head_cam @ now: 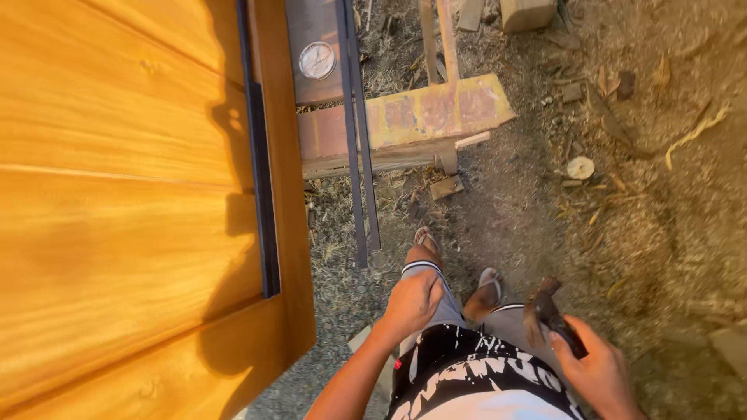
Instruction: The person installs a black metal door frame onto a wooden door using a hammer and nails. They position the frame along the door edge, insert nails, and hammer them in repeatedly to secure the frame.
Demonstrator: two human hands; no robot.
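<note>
The largest item before me was a varnished orange wooden panel (117, 202), standing on my left and filling that side of the view, with a dark strip (263, 202) running along its inner frame. Beyond it lay a worn yellow and red metal frame (436, 117) on the ground, carrying a grey plate with a round dial (317, 60). Two long dark metal bars (359, 155) lay across that frame and reached down towards my feet. The ground (646, 210) was bare earth strewn with wood shavings, dry leaves and offcuts, among them a small wooden block (446, 187) and a pale round disc (580, 167).

I stood in grey shorts and sandals, my left foot (425, 241) ahead of my right.

My left hand (412, 299) was curled shut in a loose fist, resting against my left thigh near the pocket; I could not tell whether it held anything.

My right hand (595, 365) was closed around the handle of a hammer (545, 311), gripped low at my right side. Its dark head pointed forward and up, well apart from the panel and the frame.
</note>
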